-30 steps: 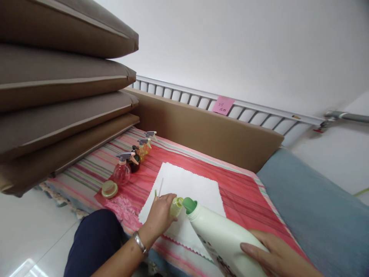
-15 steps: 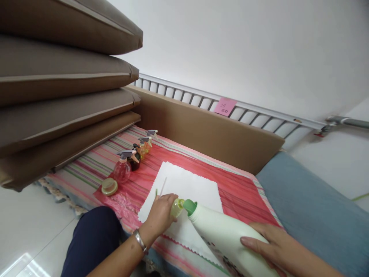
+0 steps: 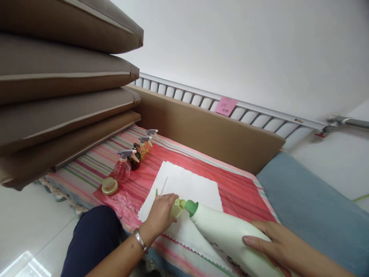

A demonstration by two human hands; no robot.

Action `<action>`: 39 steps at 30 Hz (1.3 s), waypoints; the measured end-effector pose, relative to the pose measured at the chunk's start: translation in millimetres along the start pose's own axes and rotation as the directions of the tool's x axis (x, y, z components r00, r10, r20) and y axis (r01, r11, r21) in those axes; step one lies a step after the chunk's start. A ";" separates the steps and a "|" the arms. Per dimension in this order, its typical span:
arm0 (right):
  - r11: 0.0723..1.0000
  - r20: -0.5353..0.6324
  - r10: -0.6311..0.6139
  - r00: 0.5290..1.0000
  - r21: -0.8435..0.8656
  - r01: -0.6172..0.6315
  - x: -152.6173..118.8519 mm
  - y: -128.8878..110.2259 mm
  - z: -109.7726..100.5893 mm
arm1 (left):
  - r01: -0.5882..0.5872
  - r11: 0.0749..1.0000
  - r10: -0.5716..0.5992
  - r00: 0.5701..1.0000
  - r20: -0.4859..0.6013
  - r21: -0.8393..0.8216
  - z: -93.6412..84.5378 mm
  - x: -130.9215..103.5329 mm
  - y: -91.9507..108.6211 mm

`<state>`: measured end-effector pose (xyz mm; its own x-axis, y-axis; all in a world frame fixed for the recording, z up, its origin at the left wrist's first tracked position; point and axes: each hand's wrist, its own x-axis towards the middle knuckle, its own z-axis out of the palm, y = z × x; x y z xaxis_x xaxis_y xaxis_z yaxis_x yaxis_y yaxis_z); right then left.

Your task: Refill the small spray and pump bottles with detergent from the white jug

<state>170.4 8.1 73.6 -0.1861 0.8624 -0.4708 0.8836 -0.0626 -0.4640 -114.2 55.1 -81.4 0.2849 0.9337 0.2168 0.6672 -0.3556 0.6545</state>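
Observation:
My left hand (image 3: 161, 215) is wrapped round a small yellow-green clear bottle (image 3: 177, 207), its open neck tilted to the right. My right hand (image 3: 268, 240) grips a large pale green bottle (image 3: 227, 234), tipped so that its green spout (image 3: 190, 207) is right at the small bottle's mouth. Whether liquid is flowing cannot be made out. Beneath both lies a white cloth (image 3: 196, 188) with scalloped edges, on a red sheet (image 3: 239, 192). A thin clear tube (image 3: 164, 186) rests on the cloth beside my left hand.
Left of the cloth are a pink spray bottle (image 3: 122, 169), several other spray bottles, a round yellowish lid (image 3: 109, 186) and crumpled pink plastic (image 3: 123, 207). Brown cushions (image 3: 66, 84) are stacked at the left. A brown board (image 3: 207, 129) stands behind, with a blue cushion (image 3: 311, 192) at the right.
The large bottle and my right hand have shifted slightly to the right, with the spout still near the small bottle's mouth. My left hand has barely moved.

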 end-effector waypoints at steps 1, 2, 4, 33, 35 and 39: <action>1.000 0.001 0.009 1.000 -0.002 -0.009 -0.5 -1.2 -0.1 | -0.002 1.000 0.002 1.000 0.000 0.001 0.1 0.1 -0.1; 1.000 -0.003 0.015 1.000 -0.003 -0.015 -0.9 -2.4 -0.3 | -0.003 1.000 0.003 1.000 0.001 0.003 0.2 0.2 -0.1; 1.000 -0.009 0.022 1.000 -0.004 -0.022 -1.8 -4.7 -0.7 | -0.001 1.000 0.001 1.000 0.002 0.005 0.4 0.4 -0.1; 0.988 0.022 0.053 0.998 -0.144 -0.049 0.2 -29.9 -19.3 | 0.002 1.000 -0.002 1.000 0.015 0.001 0.7 -0.3 0.2; 0.991 0.025 0.053 0.998 -0.128 -0.049 1.4 -30.0 -19.2 | 0.008 1.000 -0.008 1.000 0.015 0.000 0.4 -0.1 0.0; 0.993 0.013 0.063 0.998 -0.102 -0.061 2.2 -29.4 -18.4 | 0.015 1.000 -0.015 0.999 0.031 -0.002 -0.5 0.4 -0.5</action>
<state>151.9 21.1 100.0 -0.1358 0.8501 -0.5088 0.9324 -0.0640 -0.3557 -114.7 55.7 -81.3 0.2964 0.9371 0.1845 0.6697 -0.3416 0.6594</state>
